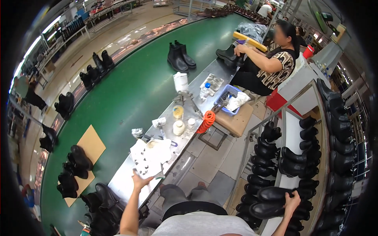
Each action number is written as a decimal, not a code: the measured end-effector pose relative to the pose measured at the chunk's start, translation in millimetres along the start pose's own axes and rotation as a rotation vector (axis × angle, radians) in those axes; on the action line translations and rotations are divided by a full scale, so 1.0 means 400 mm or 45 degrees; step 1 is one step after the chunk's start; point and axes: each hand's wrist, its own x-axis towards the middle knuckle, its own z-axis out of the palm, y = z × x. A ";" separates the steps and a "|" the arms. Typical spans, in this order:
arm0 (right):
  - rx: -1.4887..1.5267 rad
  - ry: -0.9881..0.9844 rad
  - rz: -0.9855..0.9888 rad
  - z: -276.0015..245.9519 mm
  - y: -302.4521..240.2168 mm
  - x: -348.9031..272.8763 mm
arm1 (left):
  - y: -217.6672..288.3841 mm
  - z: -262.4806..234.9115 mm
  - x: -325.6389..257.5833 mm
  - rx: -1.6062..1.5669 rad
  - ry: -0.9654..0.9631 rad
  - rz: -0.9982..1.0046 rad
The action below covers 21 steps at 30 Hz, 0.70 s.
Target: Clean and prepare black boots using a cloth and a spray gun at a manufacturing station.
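My left hand [141, 182] is over the near end of the metal worktable, fingers apart and nothing in them. Just beyond it lies a white cloth [160, 152] with dark spots, and a small flat tool [159, 175] is at the table edge. Out to the right, my right hand [291, 203] is closed on a pair of black boots [268, 209], gripping them at their shaft ends. The boots are held side by side at the rack, toes pointing left. Part of their shafts is hidden behind my fingers.
Racks of black boots [263, 151] stand close on my right. A green conveyor belt [130, 102] carries more boots [179, 57] along the left. On the worktable are bottles [178, 128] and a coiled orange hose [206, 121]. A co-worker [277, 63] sits ahead, handling a boot.
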 end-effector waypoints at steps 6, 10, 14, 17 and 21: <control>0.555 -0.584 -0.977 -0.072 -0.636 -0.098 | 0.132 0.125 0.040 -0.301 0.203 0.358; 0.563 -0.626 -2.338 -0.041 -1.021 -0.209 | 0.208 -0.050 -0.014 -0.205 -0.493 -0.091; 0.546 -0.235 -3.180 -0.005 -1.322 -0.378 | 0.087 -0.346 -0.067 -1.246 0.123 0.208; 0.572 0.092 -3.572 0.074 -1.448 -0.543 | 0.136 -0.546 -0.242 -1.526 0.577 0.279; 0.734 0.230 -3.950 0.278 -1.471 -0.740 | 0.111 -0.437 -0.288 -1.287 0.325 -0.049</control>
